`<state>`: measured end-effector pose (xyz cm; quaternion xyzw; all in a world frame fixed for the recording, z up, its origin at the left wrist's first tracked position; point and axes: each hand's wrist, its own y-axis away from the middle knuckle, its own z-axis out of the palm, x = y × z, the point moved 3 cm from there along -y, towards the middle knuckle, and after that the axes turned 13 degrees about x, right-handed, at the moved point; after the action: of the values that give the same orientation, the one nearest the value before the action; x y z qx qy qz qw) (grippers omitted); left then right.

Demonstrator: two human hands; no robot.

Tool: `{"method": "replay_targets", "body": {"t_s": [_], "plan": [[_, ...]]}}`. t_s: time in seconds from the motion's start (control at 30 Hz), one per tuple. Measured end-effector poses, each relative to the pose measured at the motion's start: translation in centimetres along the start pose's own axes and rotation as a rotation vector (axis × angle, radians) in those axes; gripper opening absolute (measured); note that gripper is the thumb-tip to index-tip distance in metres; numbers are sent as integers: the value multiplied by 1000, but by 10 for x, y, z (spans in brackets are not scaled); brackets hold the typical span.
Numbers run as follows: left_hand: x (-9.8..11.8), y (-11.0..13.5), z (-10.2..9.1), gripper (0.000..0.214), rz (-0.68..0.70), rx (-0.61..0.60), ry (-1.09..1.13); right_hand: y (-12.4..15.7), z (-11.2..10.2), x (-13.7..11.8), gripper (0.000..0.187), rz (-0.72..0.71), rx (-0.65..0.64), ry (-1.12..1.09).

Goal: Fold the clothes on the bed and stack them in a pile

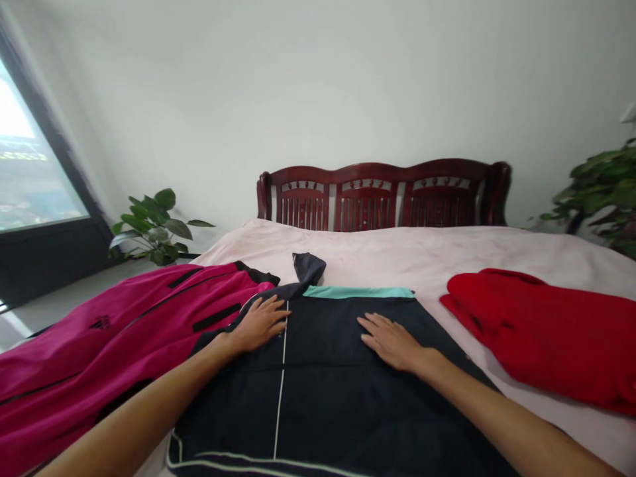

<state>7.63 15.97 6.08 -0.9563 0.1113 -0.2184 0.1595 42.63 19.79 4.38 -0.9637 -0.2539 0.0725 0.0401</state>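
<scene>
A dark navy garment (322, 384) with thin white piping and a turquoise band along its far edge lies spread in front of me. Its exact kind is hard to tell. My left hand (261, 322) rests flat on its upper left part, fingers spread across a white seam line. On the right half of the cloth lies my right hand (390, 339), palm down with the fingers stretched out. Neither hand grips anything. Beyond the turquoise band, a small dark flap of cloth (309, 267) sticks up. Close by on the left is a magenta jacket (134, 318) with black trim.
Under the clothes is a bed with a pale pink sheet (387, 255). A folded red garment (551, 338) lies at the right. The dark red wooden headboard (368, 173) stands against the wall. Leafy plants (154, 225) flank the bed, and a window (34, 152) is at left.
</scene>
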Motion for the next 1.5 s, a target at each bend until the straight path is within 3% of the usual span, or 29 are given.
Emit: {"method": "replay_targets", "body": {"t_s": [0.1,0.2,0.27,0.43,0.53,0.63,0.73,0.83,0.93,1.03,1.17,1.23,1.33,1.4,1.5], "plan": [[-22,12,13,52,-101,-12,-369,-3,4,16,62,141,-80,49],[-31,2,4,46,-193,35,-479,-8,4,48,66,375,-76,137],[-27,-12,-3,37,-213,75,-492,-10,7,63,67,447,-66,167],[1,-54,-1,44,-158,184,-485,-9,17,68,64,458,-35,214],[11,-79,9,57,-172,165,-487,-7,18,64,63,456,-27,214],[22,-91,14,38,-150,94,-465,-6,17,62,63,446,-22,217],[44,-77,16,31,-3,70,-422,-5,16,62,63,442,-22,221],[69,-35,22,34,224,-2,-396,-5,12,62,62,416,4,220],[75,10,26,46,393,-64,-437,-9,1,59,53,307,93,233],[59,30,14,58,259,-2,-516,-20,-12,53,46,232,222,257],[31,22,-7,43,0,-30,-489,-47,-16,45,60,159,356,290],[25,19,-13,43,-3,-21,-411,-62,-12,43,62,113,370,294],[19,25,-18,44,41,46,-333,-75,-8,43,46,48,359,282],[13,35,-18,42,49,70,-317,-76,-10,45,34,7,353,268],[6,47,-20,39,51,109,-285,-69,-21,49,33,-23,369,247]]}}
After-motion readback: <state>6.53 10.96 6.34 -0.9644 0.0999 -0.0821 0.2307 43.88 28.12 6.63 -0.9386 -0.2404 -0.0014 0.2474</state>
